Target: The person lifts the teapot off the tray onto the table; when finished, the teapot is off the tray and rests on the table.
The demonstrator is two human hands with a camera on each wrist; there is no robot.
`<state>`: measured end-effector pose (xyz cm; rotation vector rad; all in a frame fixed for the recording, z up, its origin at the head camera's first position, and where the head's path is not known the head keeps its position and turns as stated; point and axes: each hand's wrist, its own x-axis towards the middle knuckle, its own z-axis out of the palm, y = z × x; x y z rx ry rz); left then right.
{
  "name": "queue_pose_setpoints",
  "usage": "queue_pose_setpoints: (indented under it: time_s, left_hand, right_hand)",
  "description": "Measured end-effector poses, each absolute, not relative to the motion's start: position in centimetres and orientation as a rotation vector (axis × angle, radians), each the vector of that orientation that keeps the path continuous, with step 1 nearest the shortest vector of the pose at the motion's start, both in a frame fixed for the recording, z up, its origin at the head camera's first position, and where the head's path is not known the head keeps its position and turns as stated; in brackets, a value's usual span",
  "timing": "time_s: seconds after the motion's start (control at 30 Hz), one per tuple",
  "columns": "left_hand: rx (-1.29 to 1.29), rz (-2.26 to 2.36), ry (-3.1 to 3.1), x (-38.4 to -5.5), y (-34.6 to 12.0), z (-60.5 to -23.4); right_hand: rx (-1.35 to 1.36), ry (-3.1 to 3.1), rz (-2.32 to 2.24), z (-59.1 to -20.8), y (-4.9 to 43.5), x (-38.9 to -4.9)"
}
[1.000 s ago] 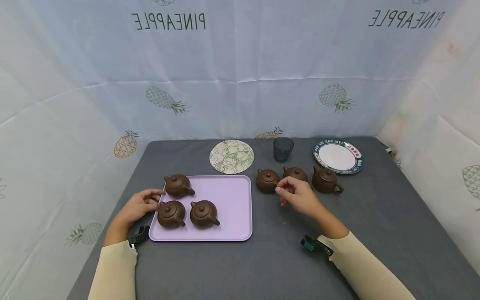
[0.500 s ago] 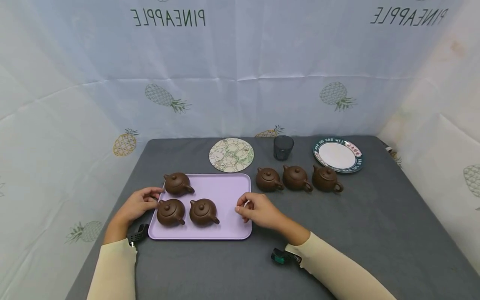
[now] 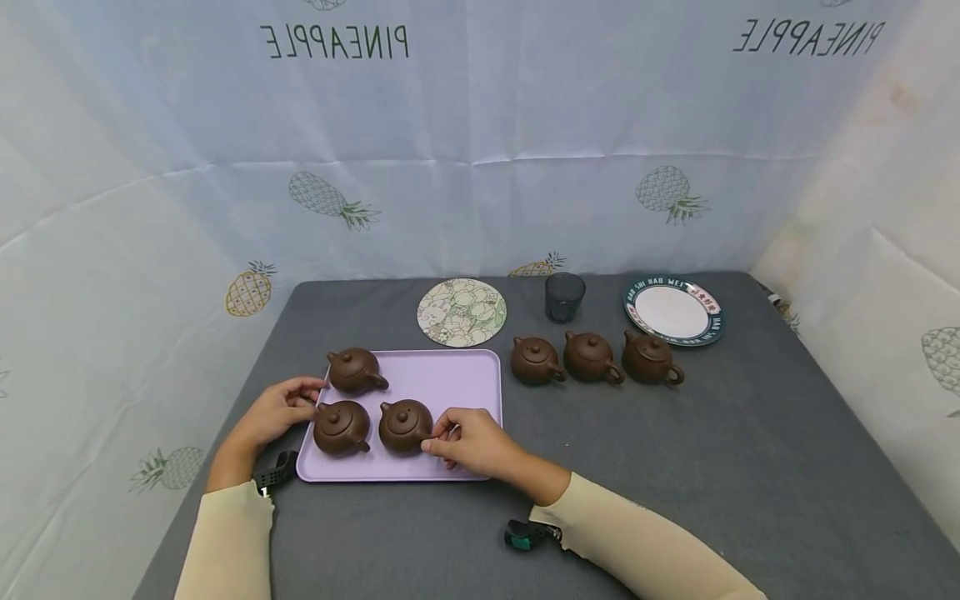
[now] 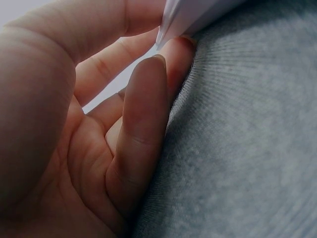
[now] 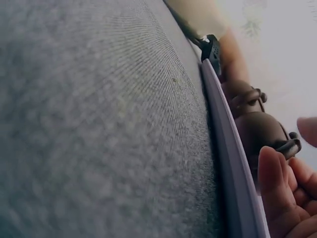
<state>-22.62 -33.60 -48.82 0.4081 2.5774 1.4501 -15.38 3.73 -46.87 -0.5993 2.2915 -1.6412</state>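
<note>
On a lilac tray (image 3: 465, 383) stand three brown teapots: one at the far left (image 3: 354, 370), one at the near left (image 3: 342, 427) and one nearer the middle (image 3: 403, 426). My left hand (image 3: 279, 410) holds the tray's left rim, its edge between thumb and fingers in the left wrist view. My right hand (image 3: 472, 442) is over the tray's right half, fingertips right at the middle teapot's handle. In the right wrist view, thumb (image 5: 308, 130) and fingers (image 5: 277, 186) are spread apart, with that teapot's handle (image 5: 290, 147) close by.
Right of the tray, three more brown teapots (image 3: 535, 361) stand in a row on the grey cloth (image 3: 637, 467). Behind are a round patterned mat (image 3: 462, 312), a dark glass (image 3: 564, 297) and a green-rimmed plate (image 3: 673, 310). A pineapple-print curtain (image 3: 480, 192) closes off the back.
My right hand has moved left from near the row of teapots, across the tray's right edge, to the middle teapot's handle. The left hand stays at the tray's rim.
</note>
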Motion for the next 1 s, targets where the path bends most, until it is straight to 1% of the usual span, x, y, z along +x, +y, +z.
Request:
queue_pose_setpoints:
  time_s: [0.17, 0.47, 0.83, 1.0]
  left_hand:
    - [0.399, 1.452, 2.576, -22.6, -33.7, -48.8]
    - [0.432, 1.494, 2.530, -22.5, -33.4, -48.5]
    - [0.407, 1.496, 2.517, -22.5, -33.3, -48.2]
    - [0.410, 1.527, 2.505, -22.5, -33.3, -48.5]
  right_hand:
    - [-0.537, 2.236, -1.691, -47.5, 3.2, -15.4]
    - [-0.308, 2.003, -1.906, -47.9, 3.0, -15.1]
    - [-0.344, 2.047, -1.880, -48.0, 2.8, -15.3]
    - [-0.345, 2.038, -1.916, -45.4, 3.1, -14.2]
